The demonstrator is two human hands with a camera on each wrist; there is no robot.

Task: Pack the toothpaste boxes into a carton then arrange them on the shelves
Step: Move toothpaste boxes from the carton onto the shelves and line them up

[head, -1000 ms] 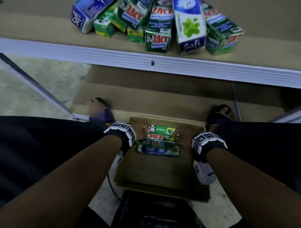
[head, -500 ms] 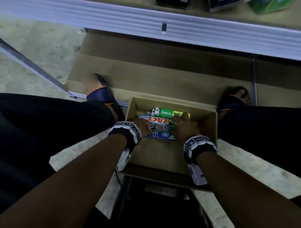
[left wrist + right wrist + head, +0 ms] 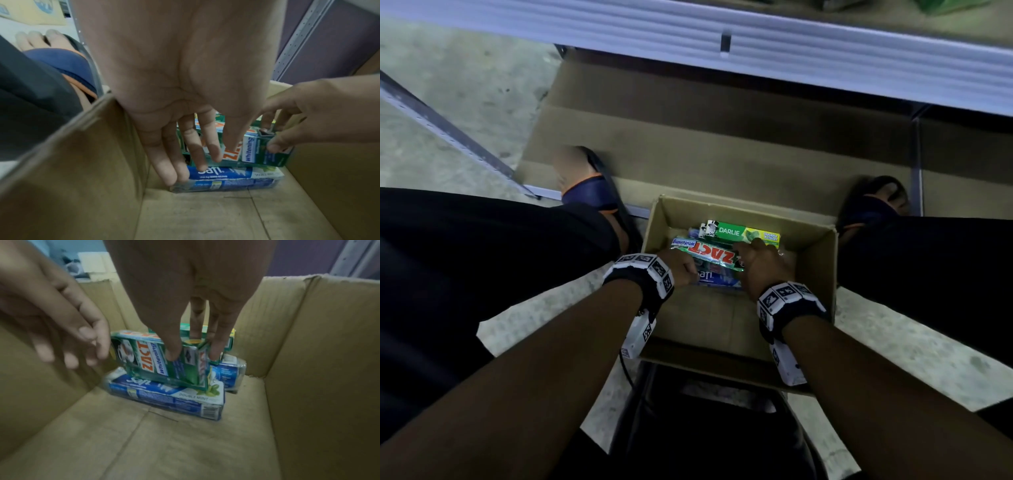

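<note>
**Feet, Floor and a Flat Brown Sheet**

A blue slipper (image 3: 594,193) with a foot in it stood on the far side of the left hand (image 3: 681,269), a bit to the left. Another dark slipper (image 3: 873,209) stood past the right hand (image 3: 763,265), off to the right. A flat brown cardboard sheet (image 3: 722,144) lay on the ground beyond both hands. Far to the left of them a grey metal bar (image 3: 448,128) with small holes crossed the grey floor (image 3: 465,85). Black cloth legs (image 3: 482,267) sat on both sides. A black cable (image 3: 625,370) hung under the left wrist. A dark thing (image 3: 705,431) sat closer in than the hands; what it was could not be told.
</note>
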